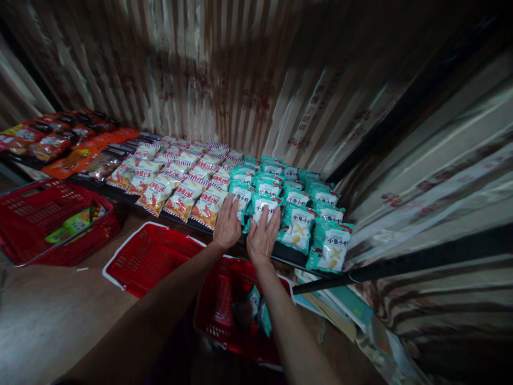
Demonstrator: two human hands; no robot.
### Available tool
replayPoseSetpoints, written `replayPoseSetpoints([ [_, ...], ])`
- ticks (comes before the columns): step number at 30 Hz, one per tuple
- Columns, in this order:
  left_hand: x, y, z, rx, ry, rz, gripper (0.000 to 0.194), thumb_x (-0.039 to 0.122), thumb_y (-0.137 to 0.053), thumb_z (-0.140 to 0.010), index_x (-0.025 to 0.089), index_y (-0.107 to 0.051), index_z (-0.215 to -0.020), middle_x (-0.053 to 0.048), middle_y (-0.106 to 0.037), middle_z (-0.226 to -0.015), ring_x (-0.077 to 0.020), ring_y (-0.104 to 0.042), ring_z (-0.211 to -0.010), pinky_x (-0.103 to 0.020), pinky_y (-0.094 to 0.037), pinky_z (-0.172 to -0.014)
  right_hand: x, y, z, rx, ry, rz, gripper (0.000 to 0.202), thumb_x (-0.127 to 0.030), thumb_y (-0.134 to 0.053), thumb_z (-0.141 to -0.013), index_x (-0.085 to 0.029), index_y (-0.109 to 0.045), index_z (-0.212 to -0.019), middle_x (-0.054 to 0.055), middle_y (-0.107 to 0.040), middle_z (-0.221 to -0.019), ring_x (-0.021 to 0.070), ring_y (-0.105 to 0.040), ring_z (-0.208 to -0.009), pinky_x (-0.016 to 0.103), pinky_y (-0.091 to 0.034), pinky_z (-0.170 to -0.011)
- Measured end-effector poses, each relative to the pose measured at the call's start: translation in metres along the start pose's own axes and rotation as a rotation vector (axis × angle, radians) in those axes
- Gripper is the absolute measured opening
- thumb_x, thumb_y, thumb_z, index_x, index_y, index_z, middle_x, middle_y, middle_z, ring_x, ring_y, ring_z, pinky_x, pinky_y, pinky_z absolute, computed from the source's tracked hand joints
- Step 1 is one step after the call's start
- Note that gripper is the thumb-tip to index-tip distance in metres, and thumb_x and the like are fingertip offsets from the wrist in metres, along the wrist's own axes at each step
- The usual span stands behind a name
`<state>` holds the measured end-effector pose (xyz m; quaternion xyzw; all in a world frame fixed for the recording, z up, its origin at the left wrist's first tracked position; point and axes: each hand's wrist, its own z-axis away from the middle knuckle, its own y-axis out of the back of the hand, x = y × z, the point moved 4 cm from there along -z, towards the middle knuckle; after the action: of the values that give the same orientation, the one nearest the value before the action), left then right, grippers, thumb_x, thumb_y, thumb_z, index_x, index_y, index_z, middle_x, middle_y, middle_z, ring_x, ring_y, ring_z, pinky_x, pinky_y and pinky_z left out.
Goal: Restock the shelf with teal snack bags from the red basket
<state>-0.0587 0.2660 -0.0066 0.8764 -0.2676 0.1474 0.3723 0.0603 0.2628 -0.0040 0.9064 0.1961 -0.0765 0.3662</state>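
Rows of teal snack bags stand on the right part of a dark shelf, beside rows of white and orange snack bags. My left hand is at the front edge, between the two kinds, its fingers straight against the bags. My right hand rests with fingers extended on the front of a teal bag. Neither hand is wrapped round a bag. Below my forearms, a red basket holds a few teal bags.
Another red basket sits left of it. A third basket at the far left holds green packets. Orange and dark packages fill the shelf's left end. Flattened cardboard lies at lower right, beside a dark rack bar.
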Motion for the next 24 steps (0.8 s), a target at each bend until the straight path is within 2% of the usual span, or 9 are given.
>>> replayPoseSetpoints([
  [6,0.0006,0.0010,0.0003,0.011,0.010,-0.020,0.055,0.014,-0.034,-0.085,0.009,-0.027,-0.140,-0.018,-0.027,-0.149,-0.0238,-0.014,-0.142,-0.049,-0.027,-0.113,-0.0007,0.0023,0.0010,0.030,0.028,0.019,0.055,-0.034,-0.034,-0.094,-0.011,-0.024,-0.144,0.022,-0.015,-0.151,0.0322,-0.011,-0.140,0.056,-0.029,-0.104],
  [12,0.0007,-0.0012,0.0002,-0.001,0.008,-0.031,0.052,0.018,-0.034,-0.088,0.010,-0.029,-0.139,-0.018,-0.030,-0.148,-0.0242,-0.016,-0.142,-0.049,-0.029,-0.112,0.0020,-0.0008,0.0013,-0.004,0.027,0.000,0.057,-0.037,-0.033,-0.094,-0.011,-0.024,-0.144,0.022,-0.018,-0.151,0.0310,-0.014,-0.139,0.055,-0.030,-0.104],
  [18,0.0008,-0.0009,0.0021,0.018,-0.011,-0.041,0.053,0.019,-0.036,-0.088,0.012,-0.028,-0.140,-0.016,-0.023,-0.152,-0.0246,-0.011,-0.143,-0.050,-0.027,-0.112,0.0048,0.0000,0.0008,0.040,0.047,0.008,0.061,-0.041,-0.035,-0.093,-0.015,-0.020,-0.146,0.021,-0.014,-0.152,0.0340,-0.013,-0.140,0.058,-0.032,-0.101],
  [24,0.0051,0.0042,0.0015,0.019,-0.032,-0.046,0.053,0.017,-0.038,-0.087,0.007,-0.030,-0.138,-0.018,-0.026,-0.150,-0.0242,-0.012,-0.143,-0.048,-0.026,-0.113,0.0010,0.0054,0.0033,0.023,0.078,0.075,0.062,-0.041,-0.038,-0.093,-0.015,-0.021,-0.146,0.021,-0.013,-0.153,0.0342,-0.011,-0.141,0.058,-0.029,-0.103],
])
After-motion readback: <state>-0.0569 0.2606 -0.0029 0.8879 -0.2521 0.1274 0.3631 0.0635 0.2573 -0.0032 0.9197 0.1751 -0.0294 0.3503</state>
